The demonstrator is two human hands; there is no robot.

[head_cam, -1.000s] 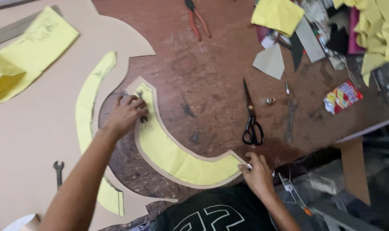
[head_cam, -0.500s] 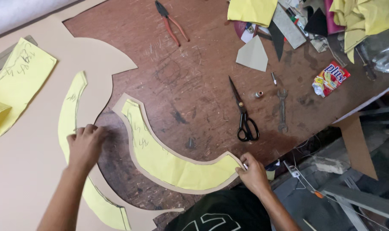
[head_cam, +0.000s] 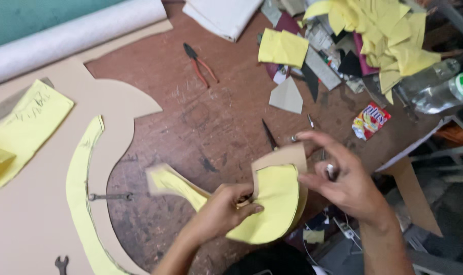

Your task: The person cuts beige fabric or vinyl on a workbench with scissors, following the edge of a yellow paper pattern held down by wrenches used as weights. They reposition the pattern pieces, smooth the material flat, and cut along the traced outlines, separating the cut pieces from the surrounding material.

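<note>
The curved yellow-and-tan piece (head_cam: 272,203) is lifted off the counter (head_cam: 216,122) at the near middle, pinched by the left hand (head_cam: 223,209). The right hand (head_cam: 343,178) is held beside it, fingers spread. A crease could be set where it is bent.

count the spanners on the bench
2: one spanner lies across the gap beside the long yellow strip, another spanner sits near the bottom left edge. More may hide under the scrap pile.
</note>
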